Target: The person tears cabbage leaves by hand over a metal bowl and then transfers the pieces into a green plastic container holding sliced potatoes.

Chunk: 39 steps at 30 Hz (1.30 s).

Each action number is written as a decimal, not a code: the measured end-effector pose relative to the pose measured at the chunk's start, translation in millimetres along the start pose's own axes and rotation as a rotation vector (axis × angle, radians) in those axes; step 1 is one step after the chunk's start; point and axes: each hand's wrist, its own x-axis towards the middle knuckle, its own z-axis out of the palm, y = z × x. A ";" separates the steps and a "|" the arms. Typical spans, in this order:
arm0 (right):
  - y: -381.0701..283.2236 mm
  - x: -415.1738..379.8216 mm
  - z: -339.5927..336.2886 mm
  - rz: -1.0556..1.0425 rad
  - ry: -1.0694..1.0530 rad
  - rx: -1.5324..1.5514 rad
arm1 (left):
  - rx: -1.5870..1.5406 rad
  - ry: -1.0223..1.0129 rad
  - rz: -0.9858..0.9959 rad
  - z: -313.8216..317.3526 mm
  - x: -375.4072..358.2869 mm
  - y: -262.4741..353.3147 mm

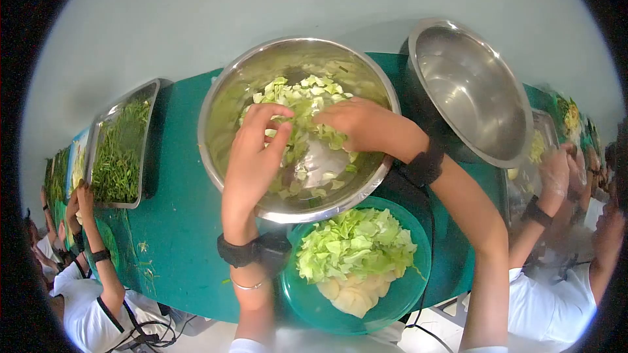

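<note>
A large steel bowl (226, 91) holds chopped cabbage (314, 88), spread over its bottom and heaped at the far side. My left hand (257, 140) is over the bowl's left part, its fingers bent and the thumb apart, with nothing visible between them. From the right, my right hand (360, 127) reaches down into the cabbage; its fingers are bent together around some pieces, and the fingertips are partly hidden. Nearer to me, a green plastic plate (409, 287) carries torn cabbage leaves (356, 242) and pale round slices (353, 294).
An empty steel bowl (468, 91) leans at the right, beside a tray (546, 124). At the left stands a metal tray of chopped greens (121, 150). Co-workers' hands (556, 173) are busy on both sides. A black cable (428, 255) runs past the plate on the green table (176, 242).
</note>
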 end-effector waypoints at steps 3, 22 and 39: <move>-6.5 5.8 -12.8 0.098 -0.244 0.032 | 0.001 0.006 0.017 -0.4 -0.1 -1.0; -12.8 19.5 -29.9 0.119 -0.081 0.607 | -0.027 -0.160 -0.001 1.5 -1.2 -4.4; -14.0 18.5 -32.1 0.100 -0.037 0.755 | -0.010 -0.186 0.036 0.1 2.1 -7.2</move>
